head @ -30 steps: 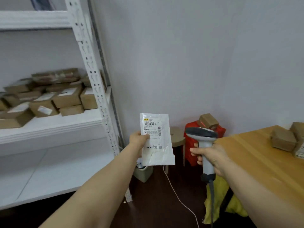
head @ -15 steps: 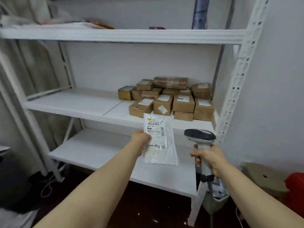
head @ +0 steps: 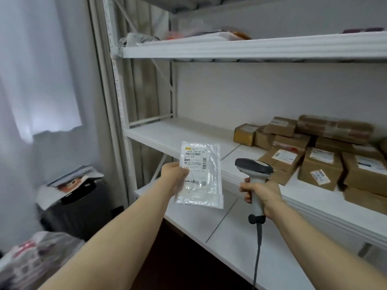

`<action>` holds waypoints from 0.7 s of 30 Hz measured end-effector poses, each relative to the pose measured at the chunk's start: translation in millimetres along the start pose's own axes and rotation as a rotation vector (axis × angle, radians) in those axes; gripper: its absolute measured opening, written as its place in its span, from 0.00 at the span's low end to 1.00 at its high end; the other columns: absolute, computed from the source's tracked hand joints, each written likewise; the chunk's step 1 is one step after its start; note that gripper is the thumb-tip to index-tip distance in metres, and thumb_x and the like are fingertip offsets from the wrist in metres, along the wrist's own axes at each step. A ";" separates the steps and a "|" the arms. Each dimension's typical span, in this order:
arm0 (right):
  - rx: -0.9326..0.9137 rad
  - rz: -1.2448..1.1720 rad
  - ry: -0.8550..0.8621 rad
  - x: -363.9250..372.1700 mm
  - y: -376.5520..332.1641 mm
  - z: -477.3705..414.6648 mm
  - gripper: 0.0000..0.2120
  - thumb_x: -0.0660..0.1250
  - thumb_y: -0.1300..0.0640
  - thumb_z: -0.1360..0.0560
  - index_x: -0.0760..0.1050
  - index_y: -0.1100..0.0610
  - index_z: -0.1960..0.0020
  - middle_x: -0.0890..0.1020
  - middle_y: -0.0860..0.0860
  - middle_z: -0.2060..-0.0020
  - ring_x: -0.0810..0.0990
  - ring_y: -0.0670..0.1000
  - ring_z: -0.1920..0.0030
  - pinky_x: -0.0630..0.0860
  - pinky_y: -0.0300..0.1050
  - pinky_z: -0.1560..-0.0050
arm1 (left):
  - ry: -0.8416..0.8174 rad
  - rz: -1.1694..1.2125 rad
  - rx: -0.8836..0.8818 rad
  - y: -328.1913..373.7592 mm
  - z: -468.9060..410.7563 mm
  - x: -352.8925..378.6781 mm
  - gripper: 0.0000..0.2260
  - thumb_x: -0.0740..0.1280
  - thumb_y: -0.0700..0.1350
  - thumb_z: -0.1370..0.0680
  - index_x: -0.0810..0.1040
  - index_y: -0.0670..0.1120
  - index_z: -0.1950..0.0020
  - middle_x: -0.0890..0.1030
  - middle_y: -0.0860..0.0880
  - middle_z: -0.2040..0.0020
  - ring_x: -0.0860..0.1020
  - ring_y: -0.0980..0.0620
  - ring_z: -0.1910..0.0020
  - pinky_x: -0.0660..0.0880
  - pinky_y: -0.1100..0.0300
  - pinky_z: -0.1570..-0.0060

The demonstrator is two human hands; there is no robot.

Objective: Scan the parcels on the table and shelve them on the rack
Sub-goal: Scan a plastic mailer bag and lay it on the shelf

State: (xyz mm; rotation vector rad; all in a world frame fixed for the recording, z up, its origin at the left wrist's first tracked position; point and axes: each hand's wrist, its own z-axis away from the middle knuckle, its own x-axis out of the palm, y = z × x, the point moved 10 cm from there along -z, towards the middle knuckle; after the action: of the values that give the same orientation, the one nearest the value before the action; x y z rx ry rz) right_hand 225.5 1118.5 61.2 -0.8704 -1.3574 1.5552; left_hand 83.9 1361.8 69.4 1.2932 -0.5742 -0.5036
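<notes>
**As the right hand (head: 263, 192) grips the scanner (head: 254, 167), the left hand (head: 174, 175) holds a bagged parcel (head: 201, 176) up at the rack (head: 251, 47)**

While both forearms reach out toward the white metal rack, the parcel hangs in the air between the person and the front edge of the middle shelf (head: 178, 132), touching no shelf. It is a flat, clear plastic bag, upright and slightly tilted, with its printed label and barcodes facing the camera. The left hand pinches it at the left edge: the thumb lies on the front, and the other fingers are hidden behind the bag.

Just right of the parcel, and apart from it, the grey scanner stands upright. The right hand's fingers are curled tightly round its handle, and its dark-topped head sits above the fist. A grey cable (head: 257, 248) drops from the base of the handle toward the near edge of the picture.

Far right on the middle shelf, brown cardboard boxes (head: 320, 164) are packed close together, some stacked on others, several with white labels. A lower shelf (head: 240, 237) runs beneath the hands. On the upper shelf lie soft, blurred items that cannot be made out.

To the left of the rack hangs a pale curtain (head: 41, 70). Below it sits a black case (head: 79, 204) with papers on top.
</notes>
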 end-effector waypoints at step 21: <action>0.111 0.253 -0.403 360.9 -53.0 -307.7 0.09 0.74 0.62 0.29 0.78 0.68 0.54 0.84 0.62 0.64 0.83 0.56 0.69 0.81 0.47 0.66 | 0.168 -0.237 -0.041 78.9 -409.7 -165.5 0.12 0.64 0.29 0.25 0.77 0.44 0.61 0.81 0.45 0.62 0.81 0.44 0.61 0.79 0.52 0.59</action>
State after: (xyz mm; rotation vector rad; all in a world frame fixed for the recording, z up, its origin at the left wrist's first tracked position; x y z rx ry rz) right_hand 379.1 1570.1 77.8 -0.7040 -1.4608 2.0659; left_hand 226.9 1787.1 56.9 1.3566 -0.2702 -0.5915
